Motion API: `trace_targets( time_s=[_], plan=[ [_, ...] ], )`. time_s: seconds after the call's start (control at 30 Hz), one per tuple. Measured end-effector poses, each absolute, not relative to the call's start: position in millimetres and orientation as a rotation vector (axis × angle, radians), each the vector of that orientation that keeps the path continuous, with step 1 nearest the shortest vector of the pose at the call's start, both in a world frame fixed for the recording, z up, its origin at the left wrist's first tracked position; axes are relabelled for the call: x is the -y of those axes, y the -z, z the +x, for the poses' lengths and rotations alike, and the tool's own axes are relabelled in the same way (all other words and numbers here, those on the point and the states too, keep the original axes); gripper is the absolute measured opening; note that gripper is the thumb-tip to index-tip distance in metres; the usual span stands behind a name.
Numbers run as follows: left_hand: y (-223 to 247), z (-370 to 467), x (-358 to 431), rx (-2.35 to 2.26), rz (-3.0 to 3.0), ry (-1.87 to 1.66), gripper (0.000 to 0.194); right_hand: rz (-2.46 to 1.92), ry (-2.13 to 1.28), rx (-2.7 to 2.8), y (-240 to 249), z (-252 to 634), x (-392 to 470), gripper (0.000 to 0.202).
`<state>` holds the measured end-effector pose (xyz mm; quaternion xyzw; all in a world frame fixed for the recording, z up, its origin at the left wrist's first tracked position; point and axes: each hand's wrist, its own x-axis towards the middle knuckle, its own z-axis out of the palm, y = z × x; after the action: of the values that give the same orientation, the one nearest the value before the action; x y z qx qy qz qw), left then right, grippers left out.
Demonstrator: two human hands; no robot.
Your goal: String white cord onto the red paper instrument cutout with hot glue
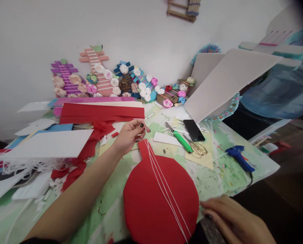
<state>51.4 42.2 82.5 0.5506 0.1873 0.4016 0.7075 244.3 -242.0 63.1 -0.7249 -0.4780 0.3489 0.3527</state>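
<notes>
A red round panel with a short neck (161,200) leans at the table's near edge, its neck pointing away and slightly left. Several white strings (157,173) run lengthwise over it, from the neck's tip to the lower edge. Just above that tip is my left hand (131,136), its thumb and fingers pinched on a thin white string end. My right hand (236,217), a little blurred, is by the disc's right edge with fingers pressed together. What it holds, if anything, I cannot make out.
A green utility knife (182,141), gold-handled scissors (199,149) and a black phone (194,130) lie beyond the panel. To the right rests a blue glue gun (240,158). White boards (49,144) and red scraps pile up left. Decorated crafts (100,76) line the wall.
</notes>
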Motion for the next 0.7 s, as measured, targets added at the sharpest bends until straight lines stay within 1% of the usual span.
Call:
trace_targets(
  time_s=[0.07,0.13,0.2,0.3,0.37,0.43,0.53,0.63,0.7],
  plan=[
    [-91,52,-33,-0.378,1.193,-0.888,0.019,-1.776,-0.637,1.394,-81,238,219,0.017],
    [-97,53,-25,-0.346,1.168,-0.881,0.018,-1.624,-0.520,1.431,-92,225,188,0.017],
    [-100,55,-18,-0.323,1.159,-0.871,0.017,-1.484,-0.561,1.405,-96,210,155,0.018],
    [-102,57,-8,-0.339,1.224,-0.855,0.017,-1.263,-0.777,1.362,-94,190,115,0.023],
    [-103,58,-3,-0.395,1.305,-0.867,0.020,-1.193,-0.861,1.340,-92,179,101,0.021],
    [-102,58,0,-0.453,1.366,-0.894,0.022,-1.200,-0.842,1.296,-93,174,97,0.014],
    [-100,57,-1,-0.493,1.394,-0.907,0.024,-1.208,-0.800,1.233,-96,175,102,0.017],
    [-98,57,-6,-0.504,1.391,-0.930,0.025,-1.118,-0.911,1.186,-95,184,111,0.020],
    [-98,57,-10,-0.521,1.403,-0.968,0.025,-1.050,-1.012,1.112,-91,190,118,0.019]
  ],
)
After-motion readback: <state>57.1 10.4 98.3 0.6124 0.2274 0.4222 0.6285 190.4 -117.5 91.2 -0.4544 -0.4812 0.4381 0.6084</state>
